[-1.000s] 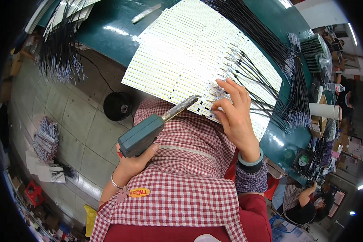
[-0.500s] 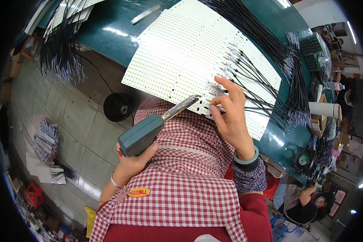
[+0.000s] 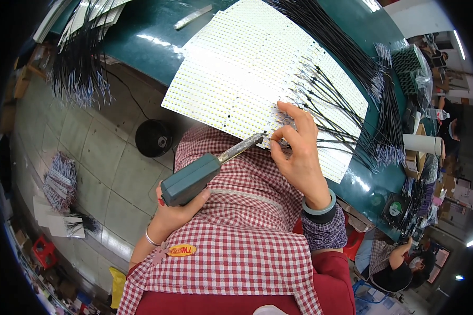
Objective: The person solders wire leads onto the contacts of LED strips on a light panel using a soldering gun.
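My left hand (image 3: 181, 211) is wrapped round the body of a dark green soldering gun (image 3: 191, 179). Its metal barrel points up and right, and the tip is at the near edge of a white LED board (image 3: 210, 71). Just right of the tip, my right hand (image 3: 302, 157) pinches thumb and forefinger together at that edge, the other fingers raised. A thin black wire (image 3: 328, 142) runs from behind this hand; its pinched end is mostly hidden. Several more black wires (image 3: 335, 107) lie across the right part of the board, their stripped ends by small solder points.
Bundles of black wires (image 3: 326, 37) lie along the far side of the green table (image 3: 136, 58). More wires (image 3: 81, 79) hang over its left edge. A black round bin (image 3: 153, 139) stands on the tiled floor. At the lower right sits another person (image 3: 394, 268).
The soldering gun has moved a little right and up, its tip closer to my right fingers. The board has shifted slightly right, and my right hand has moved slightly left and down.
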A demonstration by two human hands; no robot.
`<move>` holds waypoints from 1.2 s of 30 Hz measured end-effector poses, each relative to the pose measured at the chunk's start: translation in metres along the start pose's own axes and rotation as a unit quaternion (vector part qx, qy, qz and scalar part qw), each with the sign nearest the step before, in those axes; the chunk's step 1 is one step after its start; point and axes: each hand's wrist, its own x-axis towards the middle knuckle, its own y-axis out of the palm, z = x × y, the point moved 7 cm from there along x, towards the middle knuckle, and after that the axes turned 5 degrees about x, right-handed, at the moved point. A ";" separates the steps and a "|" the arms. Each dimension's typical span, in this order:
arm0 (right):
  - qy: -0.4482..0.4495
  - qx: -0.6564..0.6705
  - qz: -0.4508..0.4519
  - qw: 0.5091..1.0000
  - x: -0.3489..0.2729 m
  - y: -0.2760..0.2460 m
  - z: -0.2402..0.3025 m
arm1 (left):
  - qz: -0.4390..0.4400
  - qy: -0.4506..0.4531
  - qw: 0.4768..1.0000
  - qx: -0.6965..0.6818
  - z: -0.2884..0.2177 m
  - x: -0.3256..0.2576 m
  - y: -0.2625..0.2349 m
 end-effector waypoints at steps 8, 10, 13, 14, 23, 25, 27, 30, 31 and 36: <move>0.006 -0.016 0.006 1.000 0.002 0.000 0.003 | 0.029 0.026 0.999 0.026 0.002 0.002 0.004; 0.005 -0.015 0.007 1.000 0.003 0.001 0.004 | 0.020 0.020 0.999 0.020 0.000 0.003 0.004; 0.001 -0.016 0.003 1.000 0.003 0.000 0.005 | 0.042 0.014 0.999 0.017 0.002 0.002 0.004; 0.001 -0.016 0.003 1.000 0.003 0.000 0.005 | 0.042 0.014 0.999 0.017 0.003 0.001 0.003; 0.005 -0.030 0.005 1.000 0.004 -0.001 0.008 | 0.002 -0.030 0.999 -0.041 0.010 -0.005 -0.004; 0.003 -0.031 0.005 0.999 0.004 -0.001 0.008 | -0.007 -0.037 0.998 -0.046 0.009 -0.005 -0.004; 0.002 -0.030 0.006 1.000 0.005 -0.001 0.008 | -0.009 -0.044 0.998 -0.051 0.010 -0.006 -0.004; -0.003 -0.035 0.012 0.999 0.004 -0.002 0.007 | -0.016 -0.053 0.997 -0.059 0.011 -0.006 -0.004; -0.009 -0.042 0.016 0.999 0.003 -0.002 0.007 | -0.022 -0.055 0.996 -0.061 0.011 -0.006 -0.004; 0.003 0.033 0.005 0.999 -0.006 -0.014 0.000 | -0.035 -0.027 0.998 -0.048 0.009 -0.005 -0.006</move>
